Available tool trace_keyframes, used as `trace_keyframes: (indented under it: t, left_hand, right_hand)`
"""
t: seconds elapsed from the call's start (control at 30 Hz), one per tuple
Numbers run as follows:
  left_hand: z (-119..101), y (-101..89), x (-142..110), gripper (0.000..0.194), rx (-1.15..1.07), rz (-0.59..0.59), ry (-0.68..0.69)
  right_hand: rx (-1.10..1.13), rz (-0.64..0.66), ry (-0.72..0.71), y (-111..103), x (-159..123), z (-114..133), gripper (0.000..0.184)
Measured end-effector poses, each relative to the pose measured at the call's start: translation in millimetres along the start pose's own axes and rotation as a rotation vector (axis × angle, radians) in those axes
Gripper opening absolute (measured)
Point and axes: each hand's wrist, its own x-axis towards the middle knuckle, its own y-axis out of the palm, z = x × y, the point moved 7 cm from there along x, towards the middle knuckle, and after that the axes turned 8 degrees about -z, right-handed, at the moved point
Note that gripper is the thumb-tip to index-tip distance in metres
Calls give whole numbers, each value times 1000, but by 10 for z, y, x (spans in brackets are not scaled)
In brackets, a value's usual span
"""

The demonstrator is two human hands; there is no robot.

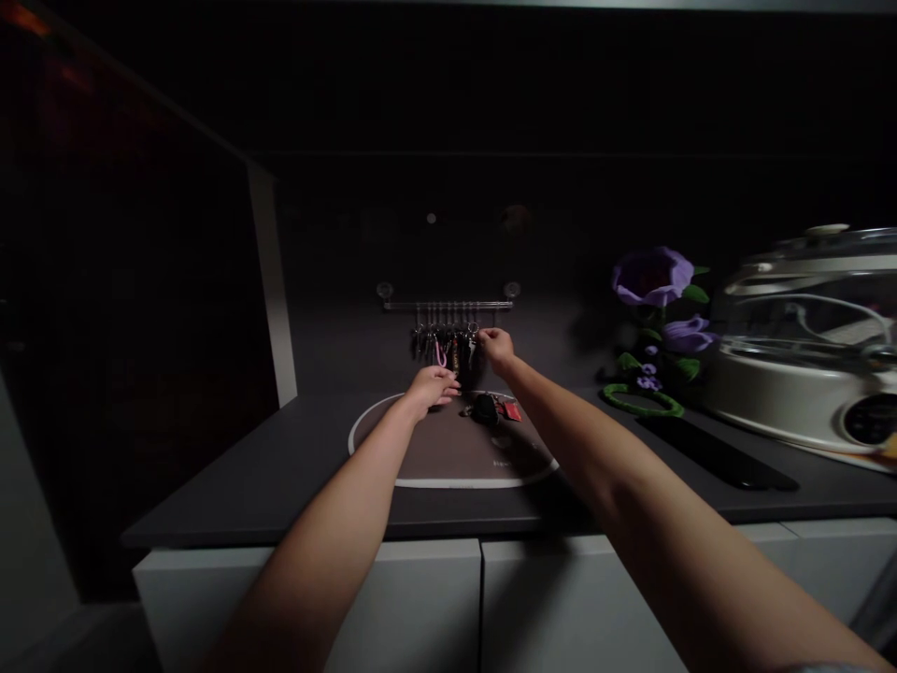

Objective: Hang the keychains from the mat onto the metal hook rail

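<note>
The fingertips of the right hand (pixel 496 346) are drawn close together at the right end of a row of hanging keys (pixel 472 340), just beside a metal ring; whether they grip it cannot be told. The left hand (pixel 433 385) is lower, its fingers partly extended with narrow gaps between them, near the bottom of a patterned strap (pixel 455 355); contact there is too small to make out. A pink loop (pixel 440 353) hangs just above this hand.

The keys, rings and straps hang in a crowded line from hooks on a clear rail (pixel 448 306), which is fixed to the dark wall (pixel 329 243) by a round mount at each end. Below the hands, a brown mat (pixel 434 458) with a pale rim lies on the dark counter (pixel 280 467). On the mat, to the right of the left hand, rest a black item (pixel 485 408) and a red tag (pixel 513 411), side by side.

Farther right stand purple flowers (pixel 653 278) with a green ring (pixel 641 402) at their base, then a flat black object (pixel 715 453) and a white appliance (pixel 777 379) with a clear upper part. White cabinet fronts (pixel 420 608) stand beneath the counter.
</note>
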Motion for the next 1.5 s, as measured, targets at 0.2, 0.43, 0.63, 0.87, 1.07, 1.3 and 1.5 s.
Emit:
trace_keyframes:
  t: [0.2, 0.43, 0.63, 0.87, 1.07, 1.3, 1.5]
  left_hand:
    - [-42, 74, -14, 5, 134, 9, 147]
    - [-87, 296, -113, 18, 479, 102, 497]
    - [-59, 461, -248, 41, 852, 154, 798]
    - [62, 549, -273, 53, 1019, 232, 868]
    - [96, 590, -228, 37, 1103, 253, 896]
    - [36, 605, -256, 31, 1056, 260, 919]
    - [10, 523, -212, 30, 911, 188, 791]
  right_hand:
    - [-3, 38, 60, -181, -164, 78, 20]
    - [104, 121, 155, -416, -453, -18, 18]
    - [120, 175, 240, -620, -836, -193, 15]
    - [40, 197, 195, -728, -927, -342, 16]
    - [-113, 203, 68, -685, -821, -393, 16]
    - [-137, 226, 19, -633, -827, -375, 16]
    - [-150, 216, 19, -624, -832, -318, 16]
